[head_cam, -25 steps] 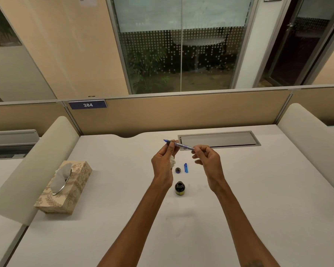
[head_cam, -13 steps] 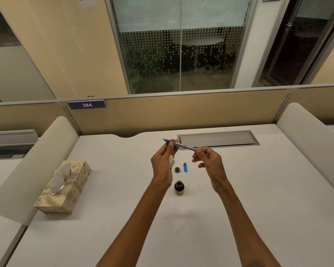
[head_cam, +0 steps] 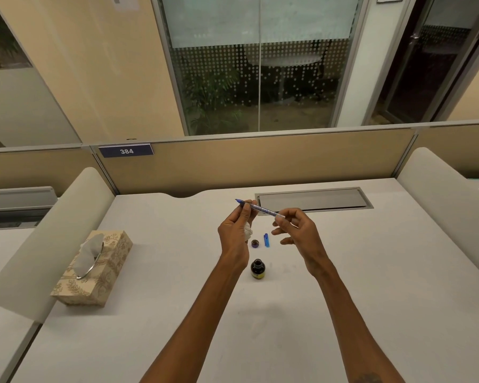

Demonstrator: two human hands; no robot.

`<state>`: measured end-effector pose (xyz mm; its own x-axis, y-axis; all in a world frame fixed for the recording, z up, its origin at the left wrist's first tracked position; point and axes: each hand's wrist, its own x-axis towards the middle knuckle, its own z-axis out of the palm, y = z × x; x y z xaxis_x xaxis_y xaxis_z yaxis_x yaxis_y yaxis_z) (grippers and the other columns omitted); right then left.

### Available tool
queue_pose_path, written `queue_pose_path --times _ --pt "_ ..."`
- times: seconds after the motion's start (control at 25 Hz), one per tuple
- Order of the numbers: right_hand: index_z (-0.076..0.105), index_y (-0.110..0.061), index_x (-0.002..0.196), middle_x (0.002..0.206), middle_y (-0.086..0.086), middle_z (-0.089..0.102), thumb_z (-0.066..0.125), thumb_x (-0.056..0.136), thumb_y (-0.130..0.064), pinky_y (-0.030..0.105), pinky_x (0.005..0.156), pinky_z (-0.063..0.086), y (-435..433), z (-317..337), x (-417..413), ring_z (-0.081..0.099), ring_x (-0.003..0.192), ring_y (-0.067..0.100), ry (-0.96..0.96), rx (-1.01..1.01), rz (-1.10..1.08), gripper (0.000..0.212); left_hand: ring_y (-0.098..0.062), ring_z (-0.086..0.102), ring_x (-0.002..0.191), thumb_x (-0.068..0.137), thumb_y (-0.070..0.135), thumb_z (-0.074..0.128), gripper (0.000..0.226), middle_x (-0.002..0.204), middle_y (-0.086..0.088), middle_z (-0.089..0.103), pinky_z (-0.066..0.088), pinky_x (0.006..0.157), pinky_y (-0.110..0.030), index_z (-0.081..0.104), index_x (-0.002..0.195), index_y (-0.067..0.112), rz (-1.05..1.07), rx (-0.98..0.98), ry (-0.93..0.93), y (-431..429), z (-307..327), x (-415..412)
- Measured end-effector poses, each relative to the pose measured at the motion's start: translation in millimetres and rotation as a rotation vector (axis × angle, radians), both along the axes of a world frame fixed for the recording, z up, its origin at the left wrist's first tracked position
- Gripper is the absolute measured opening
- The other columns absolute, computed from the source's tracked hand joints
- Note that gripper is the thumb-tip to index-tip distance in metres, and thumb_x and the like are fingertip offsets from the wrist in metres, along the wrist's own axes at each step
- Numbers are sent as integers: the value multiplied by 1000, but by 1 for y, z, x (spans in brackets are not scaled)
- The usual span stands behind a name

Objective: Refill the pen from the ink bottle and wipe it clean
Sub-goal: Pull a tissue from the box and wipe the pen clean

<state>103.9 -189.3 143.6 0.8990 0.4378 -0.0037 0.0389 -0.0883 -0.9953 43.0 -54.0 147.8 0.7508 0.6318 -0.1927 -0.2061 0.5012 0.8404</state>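
Meanwhile, at the counter (head_cam: 343,313): white surface filling the lower frame, both forearms reaching up from the bottom edge.
Tissue box (head_cam: 94,269): lower left, one sheet standing up.
Left hand (head_cam: 234,233): centre frame, fingers closed on the pen's tip end, a crumpled tissue (head_cam: 248,232) tucked in the palm.
Right hand (head_cam: 296,233): thumb and forefinger pinch the pen's rear end; other fingers spread.
Pen (head_cam: 260,209): held level between both hands, above the counter.
Ink bottle (head_cam: 257,269): uncapped, just below the hands; bottle cap (head_cam: 255,243) and blue pen cap (head_cam: 266,240) beside it.
Progress: likely wiping stage; recapping bottle and pen remains.
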Motion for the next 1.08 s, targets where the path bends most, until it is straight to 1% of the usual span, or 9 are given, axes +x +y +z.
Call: queue_pose_path --times 0.12,0.2,0.28,0.44,0.56,0.72,0.8,0.96,1.08 --pt "60 -3 111 87 5 71 53 99 -27 18 57 56 0 -1 -1 72 78 19 -22 -29 -9 28 -17 72 104 93 18 62 23 96 2 78 47 103 -34 73 111 8 -2 8 6 0 -1 0" --pt "58 -9 113 89 1 71 56 97 -29 19 58 57 1 1 -3 73 77 18 -24 -12 -7 26 -17 72 104 93 19 62 24 97 1 78 48 102 -33 72 112 7 3 12 13 0 -1 0" --pt "59 -14 113 95 0 70 65 92 -26 22 59 58 0 1 -3 73 76 15 -56 19 -9 25 -18 72 104 93 19 62 21 98 1 78 49 98 -30 74 108 11 6 27 22 -1 -1 -2" --pt "66 -7 104 92 5 71 68 90 -21 19 57 56 0 -3 -1 71 74 14 -125 -3 -59 19 -19 71 106 94 19 61 16 96 3 78 47 89 -26 75 102 17 -3 55 22 -1 0 -3" --pt "65 -3 105 84 7 68 59 96 -23 14 54 53 3 -7 -1 66 70 13 -191 -85 -73 22 -22 70 110 94 18 61 21 102 -2 77 49 91 -28 73 110 12 -8 80 30 -1 -1 -1" --pt "62 -3 102 76 3 59 51 100 -22 8 55 47 7 -15 0 55 65 10 -285 -190 -65 23 -22 70 110 95 16 60 16 98 0 78 51 99 -33 75 98 20 -19 97 10 -2 2 -1" --pt "63 -3 101 76 2 59 48 102 -21 9 57 46 8 -19 1 54 66 11 -325 -233 -60 24 -24 70 110 95 15 59 16 99 -1 77 51 100 -33 75 96 21 -21 106 16 -2 1 -2" --pt "65 -6 97 83 8 66 47 102 -22 17 63 46 8 -25 3 62 73 23 -335 -261 -30 25 -26 69 111 95 15 60 16 104 -6 76 49 103 -37 75 95 21 -33 130 43 1 -1 -4" --pt "67 -12 101 90 -1 68 54 99 -24 16 71 48 7 -22 3 63 79 10 -317 -227 22 18 -24 70 110 94 16 61 15 103 -5 77 49 102 -35 75 95 21 -32 134 56 6 -2 -4"
